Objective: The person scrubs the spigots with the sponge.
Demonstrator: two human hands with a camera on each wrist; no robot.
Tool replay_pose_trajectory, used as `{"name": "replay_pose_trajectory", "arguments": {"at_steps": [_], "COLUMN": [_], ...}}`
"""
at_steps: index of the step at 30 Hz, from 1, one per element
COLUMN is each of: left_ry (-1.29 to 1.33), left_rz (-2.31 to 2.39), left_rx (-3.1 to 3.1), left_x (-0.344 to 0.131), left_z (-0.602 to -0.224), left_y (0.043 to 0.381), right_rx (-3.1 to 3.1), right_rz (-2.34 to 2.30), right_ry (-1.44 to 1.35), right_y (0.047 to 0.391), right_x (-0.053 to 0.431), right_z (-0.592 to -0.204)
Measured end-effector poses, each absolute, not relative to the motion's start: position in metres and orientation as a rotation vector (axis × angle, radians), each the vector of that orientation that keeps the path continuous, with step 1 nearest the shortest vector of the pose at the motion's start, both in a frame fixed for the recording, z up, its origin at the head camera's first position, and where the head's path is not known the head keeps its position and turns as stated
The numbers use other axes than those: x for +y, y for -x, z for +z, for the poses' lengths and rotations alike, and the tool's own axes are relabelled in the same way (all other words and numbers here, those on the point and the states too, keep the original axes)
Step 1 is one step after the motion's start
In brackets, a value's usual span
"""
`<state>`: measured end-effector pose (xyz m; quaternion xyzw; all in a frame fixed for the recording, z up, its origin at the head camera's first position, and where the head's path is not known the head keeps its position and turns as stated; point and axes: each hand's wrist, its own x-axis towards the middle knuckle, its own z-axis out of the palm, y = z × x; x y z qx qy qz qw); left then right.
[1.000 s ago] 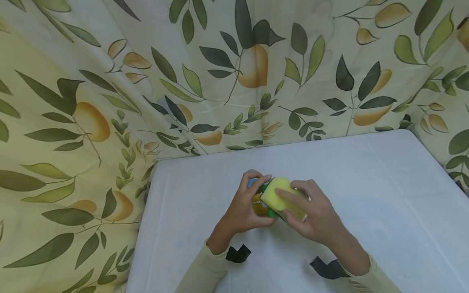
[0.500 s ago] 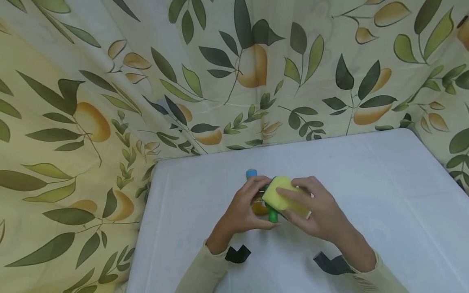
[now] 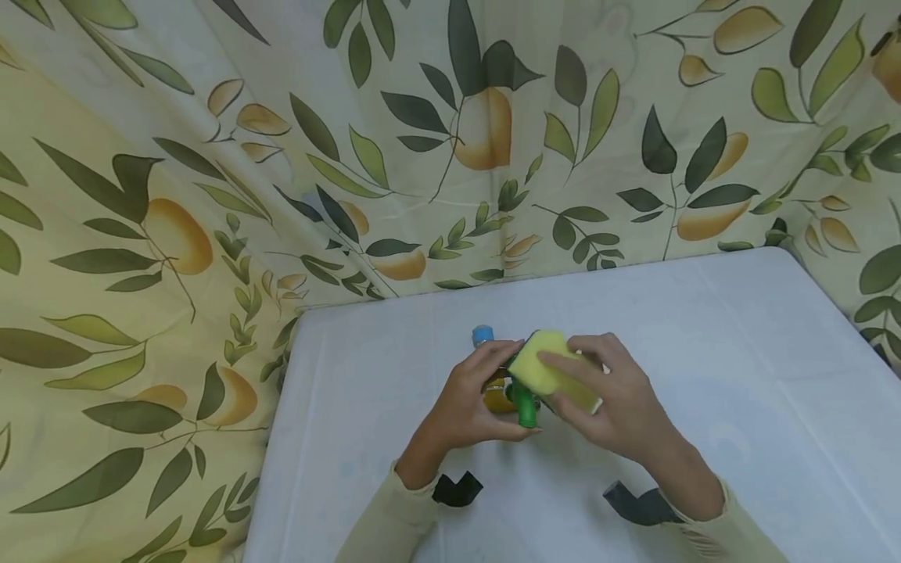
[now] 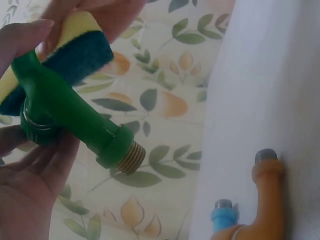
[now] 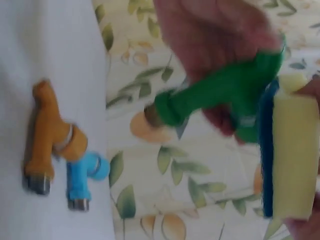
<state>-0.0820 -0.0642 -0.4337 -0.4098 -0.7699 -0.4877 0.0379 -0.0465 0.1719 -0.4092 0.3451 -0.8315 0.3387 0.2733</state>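
Observation:
My left hand [image 3: 461, 403] grips a green plastic tap [image 4: 65, 102] by its head, thumb on one side and fingers on the other. The tap's threaded metal end points away from the palm in the left wrist view. In my right hand [image 3: 622, 403] is a two-sided sponge [image 3: 549, 363], yellow foam with a dark blue-green scouring face [image 5: 267, 155]. That scouring face lies against or very close to the tap; exact contact is hidden. Beyond the left hand, an orange tap [image 5: 50, 132] and a smaller blue tap [image 5: 86, 177] lie on the white table.
The white-covered table [image 3: 739, 375] spreads out under both hands. A curtain [image 3: 577, 180] printed with leaves and fruit hangs behind it and along the left. Dark angular pieces [image 3: 457, 489] show beside both wrists.
My right hand and the sponge have shifted slightly up and right, so more of the green tap shows. The left fingers have moved a little, uncovering the blue tap's end.

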Motion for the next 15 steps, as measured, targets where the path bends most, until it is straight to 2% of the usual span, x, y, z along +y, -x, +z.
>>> {"name": "replay_pose_trajectory", "arguments": {"at_steps": [4, 8, 13, 15], "left_ry": [1.251, 1.254, 1.244, 1.242], "left_rz": [-1.444, -1.45, -1.384, -1.371], "left_rx": [-2.365, -2.365, -2.37, -2.371], "left_x": [-0.065, -0.064, -0.0643, -0.0644], "left_z": [-0.4336, -0.4343, -0.4347, -0.4345], "left_y": [0.0818, 0.0817, 0.082, 0.0823], "right_rx": [-2.218, -2.26, -2.288, -2.301], "right_rz": [0.97, 0.912, 0.95, 0.949], "right_ry": [-1.053, -0.934, -1.014, -0.967], "right_y": [0.0459, 0.047, 0.0448, 0.0453], "right_x": [0.1717, 0.171, 0.1709, 0.1711], "right_z": [-0.411, -0.4112, -0.4117, -0.4114]}}
